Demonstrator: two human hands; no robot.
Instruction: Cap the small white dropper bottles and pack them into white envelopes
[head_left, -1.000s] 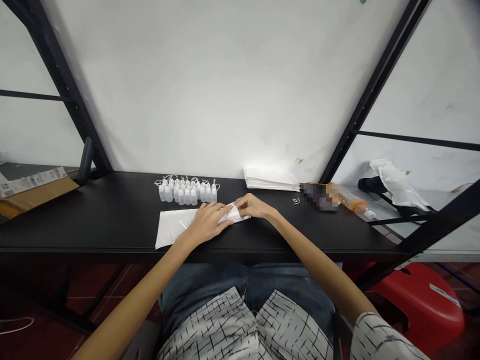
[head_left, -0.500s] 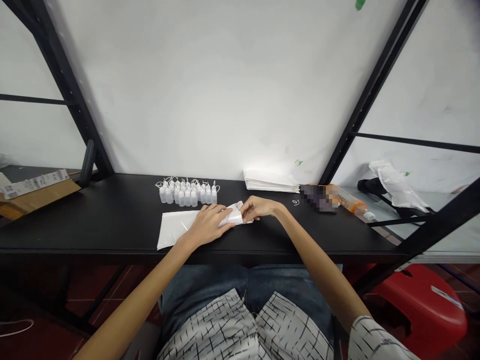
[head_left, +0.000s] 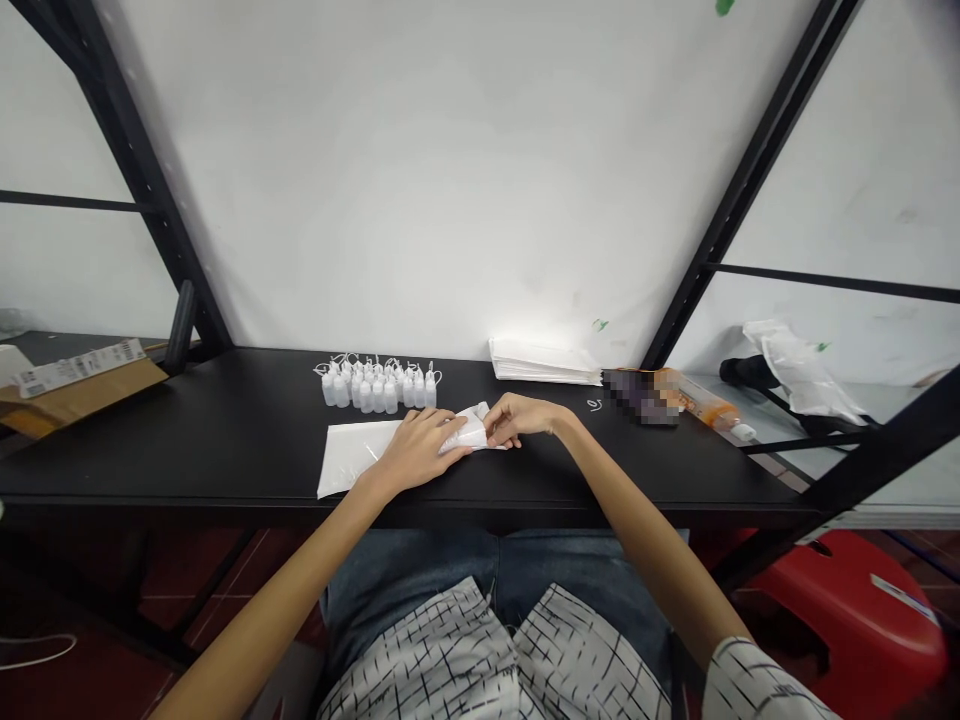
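Note:
A clear plastic bag (head_left: pixel 349 455) lies flat on the black table (head_left: pixel 225 440). My left hand (head_left: pixel 416 450) rests on the bag's right part, fingers curled over its bunched end. My right hand (head_left: pixel 517 418) pinches that same bunched white end (head_left: pixel 471 432) from the right. What is inside the bunched end I cannot make out. Behind the hands stands a cluster of several small white dropper bottles (head_left: pixel 377 385).
A stack of white flat bags (head_left: pixel 544 360) lies at the back right, beside an orange tube (head_left: pixel 697 405). A cardboard box (head_left: pixel 75 385) sits at far left. Black rack struts (head_left: pixel 720 230) frame both sides. A red stool (head_left: pixel 862 610) stands lower right.
Both hands stay on the bag's end; my right hand's fingers have shifted slightly along it. The view has drifted a little.

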